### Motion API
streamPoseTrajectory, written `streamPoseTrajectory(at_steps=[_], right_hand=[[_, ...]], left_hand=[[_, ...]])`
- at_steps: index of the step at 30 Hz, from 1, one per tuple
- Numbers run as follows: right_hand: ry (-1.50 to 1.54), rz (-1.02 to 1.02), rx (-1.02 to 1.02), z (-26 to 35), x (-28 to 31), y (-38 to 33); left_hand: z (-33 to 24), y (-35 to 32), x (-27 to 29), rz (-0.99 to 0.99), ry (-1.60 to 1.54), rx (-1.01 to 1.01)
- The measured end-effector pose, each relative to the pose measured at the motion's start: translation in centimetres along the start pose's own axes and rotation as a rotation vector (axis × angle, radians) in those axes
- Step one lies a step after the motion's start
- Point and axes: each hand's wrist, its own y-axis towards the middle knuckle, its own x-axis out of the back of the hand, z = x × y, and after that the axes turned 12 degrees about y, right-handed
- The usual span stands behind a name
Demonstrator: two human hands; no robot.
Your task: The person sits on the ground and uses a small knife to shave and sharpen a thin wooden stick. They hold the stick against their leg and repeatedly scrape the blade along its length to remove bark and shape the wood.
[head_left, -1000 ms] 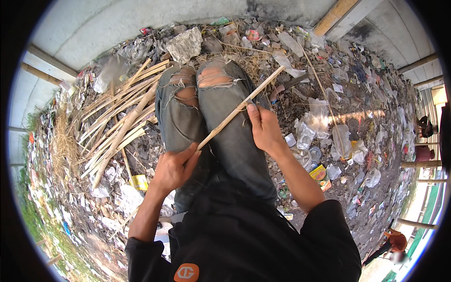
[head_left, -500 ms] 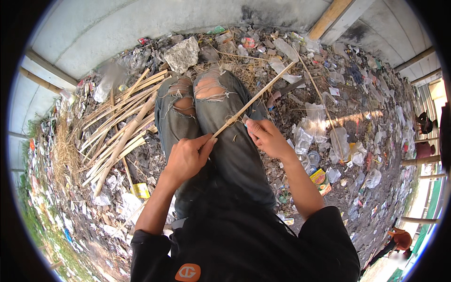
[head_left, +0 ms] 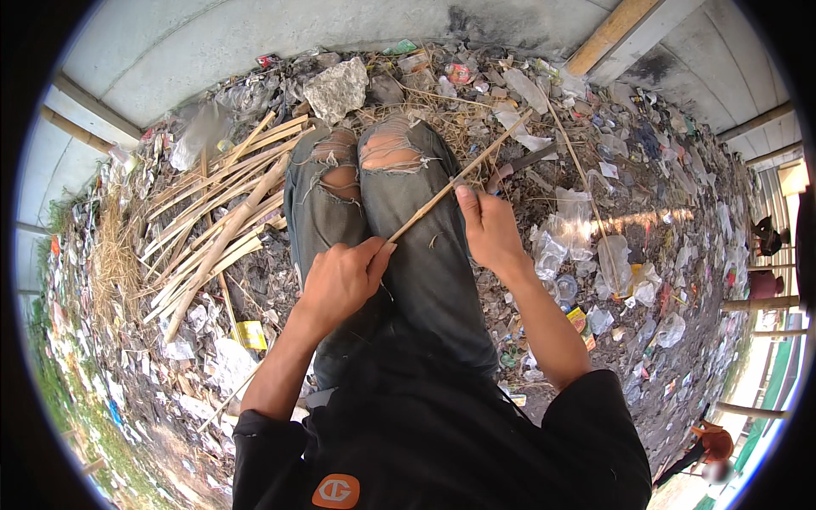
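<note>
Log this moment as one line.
left hand: grips thin stick, near end; thin stick: slanting away rightward; right hand: by thin stick, grip unclear; wood strips: piled at left

Left head-worn fisheye view, looking down from above, near the knees [head_left: 389,156]

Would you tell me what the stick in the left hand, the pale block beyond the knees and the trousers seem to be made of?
The stick looks like matte bamboo or wood, given its slim tan length. The block seems dull, rough stone or broken concrete, judging by its jagged grey surface. The trousers appear to be faded denim, with pale, frayed tears.
</note>
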Motion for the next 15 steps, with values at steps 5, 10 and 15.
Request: streamPoseTrajectory(at_steps=[5, 10, 15], right_hand=[[-0.021, -0.152, -0.104, -1.6, 3.2, 4.1], [0.011, -0.063, -0.064, -1.8, 0.8, 2.5], [0.026, -0.004, 0.062, 0.1, 0.5, 1.8]], left_hand=[[-0.1, -0.2, 0.2, 0.000, -0.001, 0.002], [0.0, 0.0, -1.3, -0.046, 0.070, -0.031], [0.4, -0.7, -1.1, -0.096, 0.138, -0.043]])
